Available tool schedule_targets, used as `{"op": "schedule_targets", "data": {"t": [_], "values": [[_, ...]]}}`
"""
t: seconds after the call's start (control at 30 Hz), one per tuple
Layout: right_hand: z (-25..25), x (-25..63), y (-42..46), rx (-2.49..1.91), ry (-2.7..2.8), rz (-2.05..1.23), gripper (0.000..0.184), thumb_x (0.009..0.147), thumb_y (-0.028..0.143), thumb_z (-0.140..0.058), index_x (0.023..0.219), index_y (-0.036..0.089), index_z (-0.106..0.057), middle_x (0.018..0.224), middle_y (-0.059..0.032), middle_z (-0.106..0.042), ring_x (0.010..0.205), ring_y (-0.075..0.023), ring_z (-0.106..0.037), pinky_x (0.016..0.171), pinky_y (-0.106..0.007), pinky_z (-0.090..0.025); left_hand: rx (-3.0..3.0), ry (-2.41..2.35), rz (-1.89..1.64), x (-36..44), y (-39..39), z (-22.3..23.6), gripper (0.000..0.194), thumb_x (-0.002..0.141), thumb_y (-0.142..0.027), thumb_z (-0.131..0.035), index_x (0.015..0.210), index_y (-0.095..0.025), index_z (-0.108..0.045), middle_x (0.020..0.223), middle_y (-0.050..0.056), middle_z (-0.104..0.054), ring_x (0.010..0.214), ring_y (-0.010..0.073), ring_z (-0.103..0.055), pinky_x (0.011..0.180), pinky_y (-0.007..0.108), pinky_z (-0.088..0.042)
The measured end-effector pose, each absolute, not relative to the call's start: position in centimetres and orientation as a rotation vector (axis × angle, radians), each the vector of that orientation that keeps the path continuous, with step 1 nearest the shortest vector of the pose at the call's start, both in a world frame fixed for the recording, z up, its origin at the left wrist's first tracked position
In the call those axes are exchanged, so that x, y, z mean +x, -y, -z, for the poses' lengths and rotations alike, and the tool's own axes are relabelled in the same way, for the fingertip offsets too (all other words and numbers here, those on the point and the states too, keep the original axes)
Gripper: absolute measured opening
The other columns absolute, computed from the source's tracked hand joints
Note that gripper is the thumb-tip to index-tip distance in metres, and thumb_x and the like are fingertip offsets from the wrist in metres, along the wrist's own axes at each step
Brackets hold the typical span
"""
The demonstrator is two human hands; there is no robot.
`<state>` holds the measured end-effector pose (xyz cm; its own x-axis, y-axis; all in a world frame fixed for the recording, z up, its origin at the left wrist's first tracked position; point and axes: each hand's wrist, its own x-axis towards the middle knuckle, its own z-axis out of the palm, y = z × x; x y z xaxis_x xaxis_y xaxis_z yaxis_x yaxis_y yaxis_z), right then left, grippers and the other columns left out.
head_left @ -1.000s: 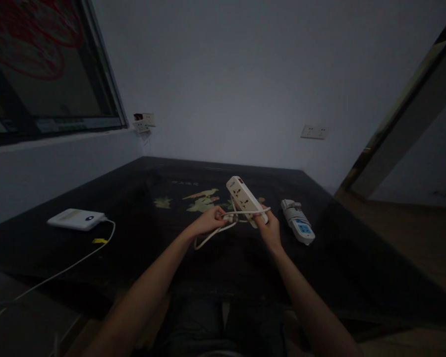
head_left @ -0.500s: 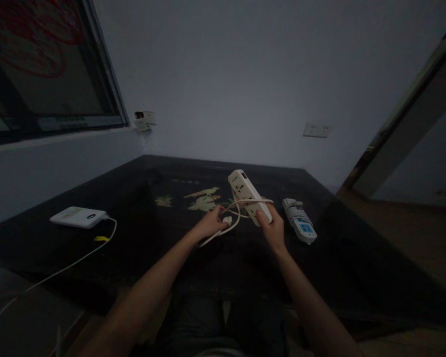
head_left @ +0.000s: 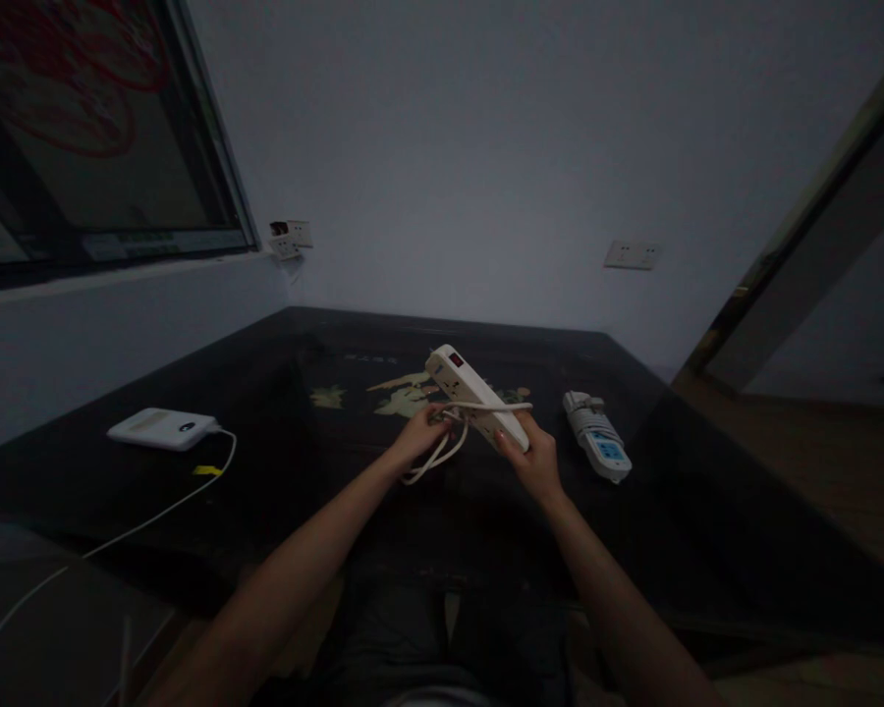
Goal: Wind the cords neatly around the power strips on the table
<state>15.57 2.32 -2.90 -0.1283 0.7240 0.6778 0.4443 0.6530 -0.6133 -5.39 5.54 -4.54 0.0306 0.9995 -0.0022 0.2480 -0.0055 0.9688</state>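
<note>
A white power strip (head_left: 475,386) with a red switch near its far end is held tilted above the dark table. My right hand (head_left: 531,458) is closed around its near end, thumb on the socket face. One turn of the white cord (head_left: 442,459) crosses over the strip, and a loose loop of it hangs below on the left. My left hand (head_left: 418,438) pinches the cord close to the strip's left side. The plug is hidden by the left fingers or too dim to make out.
Right of my hands, a second power strip (head_left: 596,438) with blue sockets lies with its cord wrapped round it. A white power-bank-like device (head_left: 163,429) with a cable sits on the left of the black table (head_left: 265,511), near a yellow tag (head_left: 207,470).
The power strip has swung left and lower, its switch end nearer my left hand. My left hand stays on the cord; the plug that showed beside it is out of sight.
</note>
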Motion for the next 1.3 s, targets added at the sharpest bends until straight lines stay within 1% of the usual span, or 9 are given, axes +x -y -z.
{"op": "schedule_targets", "data": {"t": [0.1,0.23,0.43,0.5,0.6,0.73,0.97,1.1,1.3], "values": [[2.9,15.6,-2.3,-0.928,1.785,-0.308,0.036,0.085,0.037,-0.056,0.113,0.016,-0.062,0.095,-0.0062,-0.070,0.078,-0.0212,-0.065,0.069,-0.028,-0.050,1.414,-1.371,-0.978,-6.2,-5.8,3.9,0.038,0.086,-0.022,-0.044,0.122,-0.015,-0.050,0.079,0.006,-0.071,0.056,0.0144,-0.064,0.052,0.023,-0.047],[3.1,15.7,-2.4,-0.924,1.770,-0.277,0.036,0.084,0.037,-0.057,0.112,0.016,-0.063,0.095,-0.0065,-0.070,0.079,-0.0218,-0.065,0.069,-0.028,-0.050,1.494,-1.466,-0.969,-8.0,-6.3,3.2,0.032,0.087,-0.026,-0.043,0.110,-0.012,-0.060,0.061,0.004,-0.067,0.047,0.0160,-0.060,0.048,0.024,-0.044],[3.3,15.6,-2.4,-0.886,1.790,-0.285,0.034,0.084,0.037,-0.057,0.110,0.016,-0.064,0.095,-0.0065,-0.070,0.080,-0.0222,-0.066,0.070,-0.029,-0.051,1.622,-1.574,-1.207,-9.2,-7.4,3.3,0.023,0.084,-0.030,-0.052,0.094,-0.015,-0.067,0.094,0.008,-0.070,0.095,0.0225,-0.063,0.080,0.030,-0.047],[3.4,15.5,-2.3,-0.873,1.798,-0.290,0.034,0.083,0.038,-0.057,0.109,0.017,-0.064,0.094,-0.0062,-0.071,0.079,-0.0223,-0.066,0.069,-0.029,-0.051,1.655,-1.518,-1.190,-9.0,-7.6,3.7,0.020,0.083,-0.029,-0.054,0.088,-0.016,-0.068,0.098,0.007,-0.070,0.099,0.0226,-0.061,0.085,0.031,-0.046],[3.5,15.5,-2.4,-0.874,1.803,-0.297,0.033,0.083,0.038,-0.058,0.107,0.016,-0.065,0.092,-0.0061,-0.070,0.077,-0.0219,-0.066,0.067,-0.029,-0.051,1.661,-1.431,-1.112,-8.8,-7.8,4.2,0.024,0.085,-0.032,-0.052,0.078,-0.015,-0.068,0.080,0.005,-0.071,0.084,0.0204,-0.065,0.078,0.031,-0.049],[3.5,15.4,-2.4,-0.875,1.789,-0.332,0.035,0.082,0.037,-0.058,0.109,0.016,-0.064,0.095,-0.0069,-0.071,0.080,-0.0224,-0.066,0.068,-0.029,-0.051,1.577,-1.382,-0.994,-8.8,-7.5,4.0,0.030,0.090,-0.031,-0.043,0.090,-0.013,-0.067,0.057,0.002,-0.063,0.049,0.0149,-0.059,0.053,0.027,-0.049],[3.6,15.3,-2.5,-0.852,1.879,-0.473,0.034,0.082,0.037,-0.058,0.108,0.015,-0.064,0.090,-0.0056,-0.072,0.072,-0.0200,-0.065,0.064,-0.027,-0.050,1.488,-1.138,-0.461,-8.7,-6.3,1.7,0.018,0.066,-0.021,-0.074,0.081,-0.012,-0.071,0.063,0.007,-0.069,0.052,0.0178,-0.064,0.049,0.026,-0.052],[3.6,15.4,-2.5,-0.849,1.885,-0.501,0.036,0.082,0.038,-0.058,0.109,0.015,-0.064,0.090,-0.0054,-0.072,0.074,-0.0207,-0.065,0.065,-0.027,-0.050,1.407,-1.079,-0.266,-8.9,-7.0,1.4,0.017,0.061,-0.018,-0.078,0.077,-0.017,-0.071,0.064,0.007,-0.069,0.061,0.0207,-0.069,0.057,0.030,-0.057],[3.3,15.3,-2.3,-0.842,1.898,-0.529,0.035,0.082,0.037,-0.058,0.109,0.016,-0.064,0.098,-0.0072,-0.072,0.081,-0.0232,-0.066,0.072,-0.031,-0.051,1.347,-1.053,-0.221,-8.4,-8.5,2.0,0.039,0.051,-0.005,-0.079,0.085,-0.023,-0.072,0.079,0.005,-0.073,0.076,0.0230,-0.071,0.062,0.033,-0.059]]}}
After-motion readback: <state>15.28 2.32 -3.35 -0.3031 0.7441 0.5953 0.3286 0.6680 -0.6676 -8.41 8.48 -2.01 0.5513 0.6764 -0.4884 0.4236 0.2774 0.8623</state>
